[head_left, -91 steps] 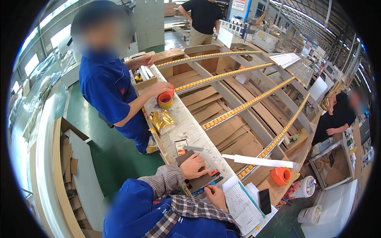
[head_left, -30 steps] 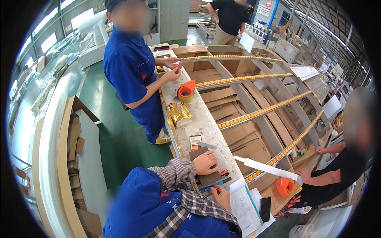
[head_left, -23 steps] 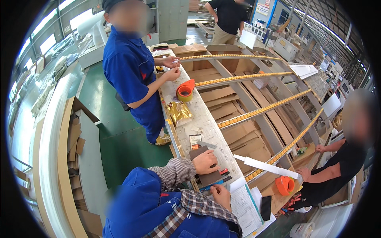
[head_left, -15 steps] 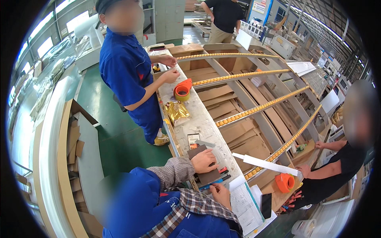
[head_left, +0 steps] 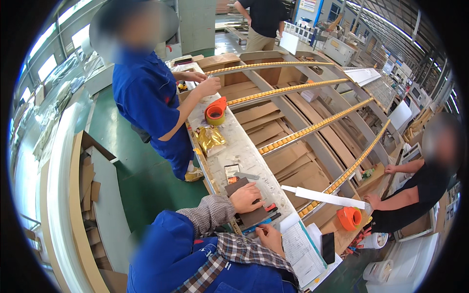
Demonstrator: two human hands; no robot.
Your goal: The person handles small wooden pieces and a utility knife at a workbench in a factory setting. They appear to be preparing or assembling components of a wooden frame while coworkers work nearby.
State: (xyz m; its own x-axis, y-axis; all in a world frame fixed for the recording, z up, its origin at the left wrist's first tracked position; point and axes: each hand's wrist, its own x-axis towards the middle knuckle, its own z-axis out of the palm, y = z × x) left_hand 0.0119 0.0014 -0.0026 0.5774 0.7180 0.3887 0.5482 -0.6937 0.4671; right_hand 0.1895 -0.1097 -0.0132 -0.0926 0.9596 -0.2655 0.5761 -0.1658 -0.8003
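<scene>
My left hand (head_left: 246, 198) lies palm down, fingers extended and slightly bent, on a flat dark brown rectangular piece (head_left: 236, 186) on the worktop. My right hand (head_left: 270, 238) rests at the near edge, its fingers curled in; whatever may be in them is hidden. Just beyond its fingertips lies a blue pen-like tool (head_left: 256, 225). A dark marker (head_left: 274, 216) and a red-ended item (head_left: 270, 207) lie between my hands. Farther up are a thin grey metal plate (head_left: 246, 175) and a small printed packet (head_left: 232, 172).
A ruled paper sheet (head_left: 298, 249) and a phone (head_left: 328, 247) lie to my right. Orange tape dispensers (head_left: 215, 111) and a gold foil bag (head_left: 210, 140) sit on the worktop. Yellow-lined ribs (head_left: 312, 128) span the frame. A co-worker (head_left: 146, 93) stands left; another (head_left: 415, 195) handles a white strip (head_left: 327, 197).
The view has shifted a little, so most things sit slightly farther left. My two hands keep nearly the same places on the worktop. The co-worker at left has moved their hands slightly.
</scene>
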